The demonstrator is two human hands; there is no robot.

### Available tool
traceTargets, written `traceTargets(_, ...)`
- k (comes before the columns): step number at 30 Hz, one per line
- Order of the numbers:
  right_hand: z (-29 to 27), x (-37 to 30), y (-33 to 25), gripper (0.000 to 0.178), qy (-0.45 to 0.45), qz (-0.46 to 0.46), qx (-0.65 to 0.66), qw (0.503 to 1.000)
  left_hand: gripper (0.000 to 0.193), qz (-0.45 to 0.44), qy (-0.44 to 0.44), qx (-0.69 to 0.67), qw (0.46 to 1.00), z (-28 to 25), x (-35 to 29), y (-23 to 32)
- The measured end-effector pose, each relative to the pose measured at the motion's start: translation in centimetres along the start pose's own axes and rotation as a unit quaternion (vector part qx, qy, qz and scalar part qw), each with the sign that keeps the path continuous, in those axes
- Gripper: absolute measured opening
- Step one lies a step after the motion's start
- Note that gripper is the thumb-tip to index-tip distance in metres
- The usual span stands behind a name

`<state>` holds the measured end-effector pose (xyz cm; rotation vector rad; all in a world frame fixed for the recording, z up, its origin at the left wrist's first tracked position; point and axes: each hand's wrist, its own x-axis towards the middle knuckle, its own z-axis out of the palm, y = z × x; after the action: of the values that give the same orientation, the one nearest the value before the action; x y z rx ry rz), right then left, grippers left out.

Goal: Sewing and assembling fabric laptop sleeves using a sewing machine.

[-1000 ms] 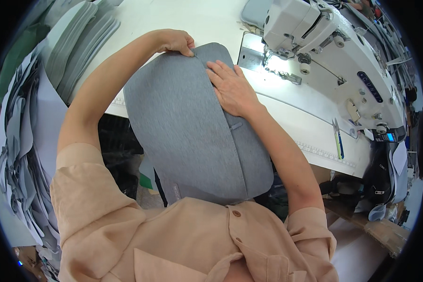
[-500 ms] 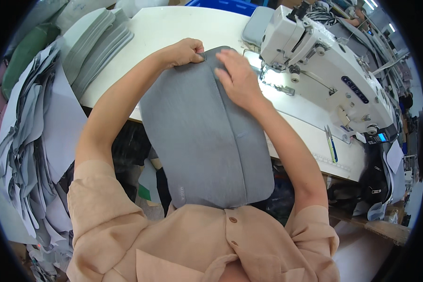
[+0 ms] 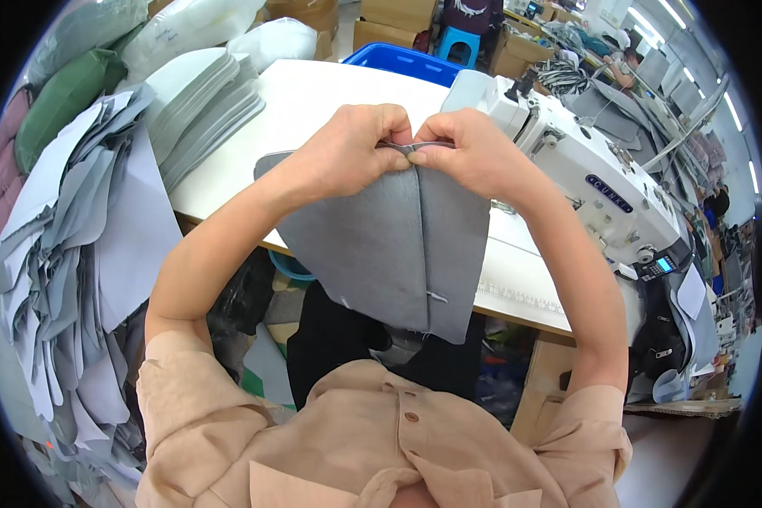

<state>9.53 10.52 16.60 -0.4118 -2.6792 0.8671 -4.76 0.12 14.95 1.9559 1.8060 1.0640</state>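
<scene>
A grey fabric panel [image 3: 356, 245] with a seam running down its length hangs in front of me, over the front edge of the white sewing table [image 3: 313, 93]. My left hand [image 3: 360, 148] pinches its top edge just left of the seam. Close against it, my right hand [image 3: 470, 152] pinches the same edge on the right side, thumbs nearly touching at the seam. A short pale mark or thread shows low on the panel beside the seam. Right of my hands stands a white sewing machine [image 3: 601, 169], its needle area partly hidden by my right hand and forearm.
Stacked grey panels [image 3: 207, 110] lie at the table's left. More grey pieces [image 3: 59, 254] hang in a heap beside my left arm. A blue crate [image 3: 402, 63] stands behind the table, with a blue stool [image 3: 459, 46] beyond. A ruler strip [image 3: 521, 298] runs along the front edge.
My right hand has gone from apart, moving over the panel, to pinching its top edge beside the left. The panel's lower end has lifted away from my shirt. The view has tilted up.
</scene>
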Motion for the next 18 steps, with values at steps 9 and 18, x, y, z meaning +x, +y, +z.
traceTargets(9,1.3,-2.1,-0.5,0.015,-0.029,0.110,0.104,0.988,0.021,0.015,0.038,-0.004,0.999,1.6,-2.9,0.8)
traceTargets(18,3.6,-4.7,-1.3,0.012,0.012,-0.021,0.032,0.999,0.029,-0.049,-0.175,-0.243,0.953,1.8,-4.2,-2.6)
